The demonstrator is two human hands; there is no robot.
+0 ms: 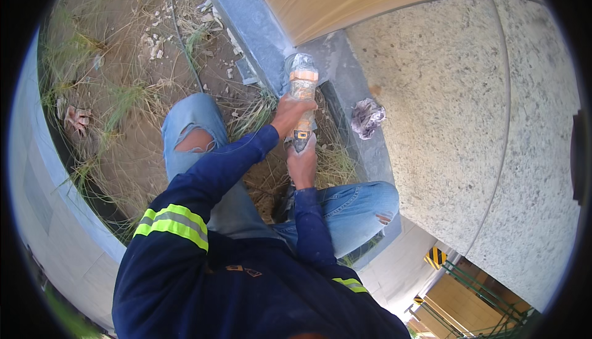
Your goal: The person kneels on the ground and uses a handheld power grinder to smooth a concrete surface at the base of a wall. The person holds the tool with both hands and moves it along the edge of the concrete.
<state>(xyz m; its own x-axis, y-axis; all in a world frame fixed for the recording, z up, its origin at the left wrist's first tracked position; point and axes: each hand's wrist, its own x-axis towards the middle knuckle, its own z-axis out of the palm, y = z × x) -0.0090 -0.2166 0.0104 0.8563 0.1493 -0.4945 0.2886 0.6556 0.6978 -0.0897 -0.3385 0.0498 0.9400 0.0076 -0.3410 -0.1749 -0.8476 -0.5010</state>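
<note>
An angle grinder (303, 86), dusty with orange bands and a dark rear end, is held between both my hands. My left hand (291, 114) is closed around the middle of its body. Farther back, my right hand (302, 165) grips the rear end. The tool's head is at the inner corner of the grey stone ledge (242, 6), where pale dust lies on the stone. The disc cannot be made out, so whether it touches the stone is unclear.
A crumpled greyish-purple wad (368, 119) lies on the ledge to the right, beside a speckled stone wall (444, 92). Beyond the corner rises a tan panel (370, 0). On the left, a thin hose or cable (179, 33) crosses dirt with dry grass and stone chips (155, 46).
</note>
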